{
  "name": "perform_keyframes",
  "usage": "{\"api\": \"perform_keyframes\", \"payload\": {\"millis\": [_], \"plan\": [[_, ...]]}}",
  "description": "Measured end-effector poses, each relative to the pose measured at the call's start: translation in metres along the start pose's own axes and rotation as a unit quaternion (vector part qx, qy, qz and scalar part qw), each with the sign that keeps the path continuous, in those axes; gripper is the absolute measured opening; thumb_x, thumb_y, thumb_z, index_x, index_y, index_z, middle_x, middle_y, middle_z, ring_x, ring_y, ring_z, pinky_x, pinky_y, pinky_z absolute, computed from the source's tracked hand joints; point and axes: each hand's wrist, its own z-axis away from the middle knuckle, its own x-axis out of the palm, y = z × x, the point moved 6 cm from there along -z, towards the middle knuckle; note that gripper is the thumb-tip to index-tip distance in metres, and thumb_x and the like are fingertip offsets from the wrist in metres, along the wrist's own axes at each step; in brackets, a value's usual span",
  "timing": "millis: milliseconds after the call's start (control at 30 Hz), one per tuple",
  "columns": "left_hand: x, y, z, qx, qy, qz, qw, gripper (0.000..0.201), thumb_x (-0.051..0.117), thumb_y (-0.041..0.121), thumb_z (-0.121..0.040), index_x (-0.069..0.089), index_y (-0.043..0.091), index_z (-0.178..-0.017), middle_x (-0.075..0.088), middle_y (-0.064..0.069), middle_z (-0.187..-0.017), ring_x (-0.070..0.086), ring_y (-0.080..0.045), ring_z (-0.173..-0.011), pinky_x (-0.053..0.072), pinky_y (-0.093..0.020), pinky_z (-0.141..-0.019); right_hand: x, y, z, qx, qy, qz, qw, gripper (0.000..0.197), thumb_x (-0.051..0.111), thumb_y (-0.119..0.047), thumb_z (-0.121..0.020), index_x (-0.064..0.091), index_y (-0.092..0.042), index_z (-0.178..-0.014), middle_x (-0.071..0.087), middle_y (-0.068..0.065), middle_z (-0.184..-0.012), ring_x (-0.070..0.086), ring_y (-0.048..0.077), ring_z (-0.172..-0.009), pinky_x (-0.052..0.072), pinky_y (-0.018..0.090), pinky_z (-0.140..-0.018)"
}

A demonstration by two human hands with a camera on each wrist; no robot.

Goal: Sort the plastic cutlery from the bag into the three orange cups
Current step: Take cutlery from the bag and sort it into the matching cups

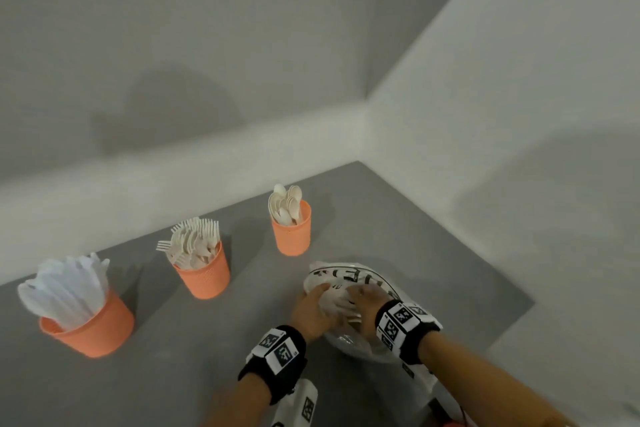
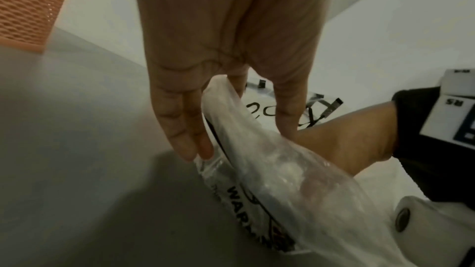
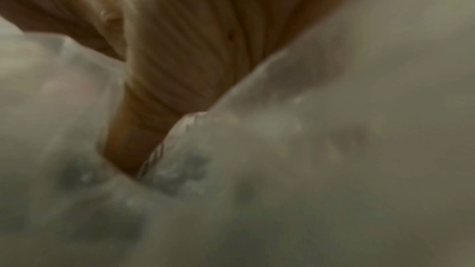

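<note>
Three orange cups stand on the grey table [image 1: 180, 378]. The near left cup [image 1: 90, 326] holds white knives, the middle cup [image 1: 206, 276] forks, and the far cup [image 1: 292, 230] spoons. A clear plastic bag [image 1: 349, 276] with black print lies at the right. My left hand [image 1: 313, 305] pinches the bag's rim; in the left wrist view the film [image 2: 270, 170] comes out between the fingers [image 2: 180, 129] of that hand [image 2: 241, 129]. My right hand [image 1: 363, 298] reaches into the bag's mouth. In the right wrist view the bag [image 3: 334, 149] hides the fingertips of that hand [image 3: 180, 68].
White walls meet in a corner behind the table. The table's right edge [image 1: 505, 322] runs close to the bag. One orange cup [image 2: 28, 7] shows at the upper left of the left wrist view.
</note>
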Motion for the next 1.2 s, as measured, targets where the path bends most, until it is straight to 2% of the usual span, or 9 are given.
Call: {"api": "perform_keyframes", "payload": {"millis": [67,200,300,533,700,833,1000,1100,1200], "plan": [[0.003,-0.005,0.002,-0.023,0.001,0.001,1.000,0.069,0.066,0.023,-0.084,0.032,0.014,-0.142,0.035,-0.014,-0.147,0.040,-0.025,-0.133,0.033,-0.027,-0.109,0.005,-0.002,-0.002,-0.003,0.011,0.010,1.000,0.089,0.072,-0.027,-0.075,0.019,-0.012,-0.145,0.025,0.013,-0.151,0.026,0.032,-0.139,0.026,0.042,-0.114],[-0.011,-0.006,0.003,-0.047,0.066,0.023,0.996,0.052,0.060,0.019,-0.087,0.043,0.012,-0.136,0.048,-0.011,-0.138,0.048,-0.024,-0.125,0.036,-0.027,-0.106,-0.006,-0.002,-0.002,-0.036,0.077,-0.092,0.992,0.059,0.060,-0.025,-0.086,0.037,-0.028,-0.140,0.043,0.000,-0.144,0.043,0.020,-0.130,0.031,0.021,-0.099],[-0.023,0.004,0.002,-0.025,0.093,0.002,0.995,0.055,0.060,0.013,-0.084,0.043,0.010,-0.136,0.047,-0.013,-0.136,0.047,-0.025,-0.124,0.033,-0.024,-0.102,-0.007,0.003,0.000,-0.028,0.058,-0.104,0.993,0.044,0.052,-0.034,-0.089,0.043,-0.036,-0.133,0.049,-0.002,-0.137,0.048,0.021,-0.124,0.038,0.025,-0.090],[-0.035,0.028,0.015,0.024,0.019,-0.061,0.998,0.071,0.057,0.006,-0.084,0.021,0.009,-0.145,0.030,-0.019,-0.143,0.036,-0.030,-0.132,0.029,-0.026,-0.106,-0.009,0.001,0.003,0.029,0.056,-0.065,0.996,0.030,0.065,-0.029,-0.080,0.063,-0.017,-0.107,0.067,0.004,-0.112,0.061,0.021,-0.098,0.048,0.029,-0.084],[-0.037,0.025,0.027,0.024,-0.029,-0.121,0.992,0.081,0.059,0.009,-0.082,0.011,0.009,-0.147,0.028,-0.020,-0.144,0.035,-0.034,-0.133,0.034,-0.036,-0.109,-0.006,-0.002,0.001,0.016,0.076,-0.094,0.993,0.041,0.062,-0.037,-0.083,0.057,-0.018,-0.119,0.064,0.003,-0.117,0.059,0.024,-0.107,0.047,0.032,-0.092],[-0.032,0.026,0.034,0.057,-0.044,-0.141,0.987,0.083,0.063,0.017,-0.081,0.012,0.012,-0.147,0.027,-0.019,-0.146,0.031,-0.034,-0.137,0.030,-0.040,-0.113,0.000,-0.001,0.002,0.022,0.046,-0.101,0.994,0.048,0.062,-0.052,-0.077,0.061,-0.019,-0.112,0.067,0.004,-0.110,0.062,0.022,-0.101,0.049,0.032,-0.088],[-0.036,0.020,0.035,0.045,-0.044,-0.158,0.986,0.089,0.065,0.014,-0.078,0.009,0.014,-0.147,0.027,-0.019,-0.146,0.035,-0.033,-0.134,0.035,-0.039,-0.109,-0.004,-0.001,-0.001,0.000,0.023,-0.083,0.996,0.060,0.071,-0.041,-0.070,0.053,-0.026,-0.125,0.062,0.003,-0.122,0.057,0.024,-0.111,0.046,0.035,-0.097],[-0.042,0.027,0.035,0.042,-0.038,-0.155,0.986,0.083,0.063,0.013,-0.081,0.013,0.013,-0.147,0.033,-0.018,-0.143,0.040,-0.033,-0.129,0.041,-0.035,-0.100,-0.006,0.002,-0.005,-0.023,0.014,-0.099,0.995,0.055,0.067,-0.045,-0.065,0.055,-0.033,-0.117,0.063,-0.001,-0.117,0.058,0.023,-0.107,0.046,0.036,-0.098],[-0.049,0.034,0.033,0.041,0.018,-0.130,0.990,0.068,0.058,0.017,-0.085,0.025,0.012,-0.144,0.041,-0.014,-0.141,0.046,-0.031,-0.126,0.042,-0.031,-0.093,-0.009,-0.002,0.004,-0.025,0.019,-0.105,0.994,0.049,0.066,-0.023,-0.078,0.052,-0.027,-0.124,0.059,0.002,-0.125,0.055,0.024,-0.116,0.043,0.035,-0.102]]}}
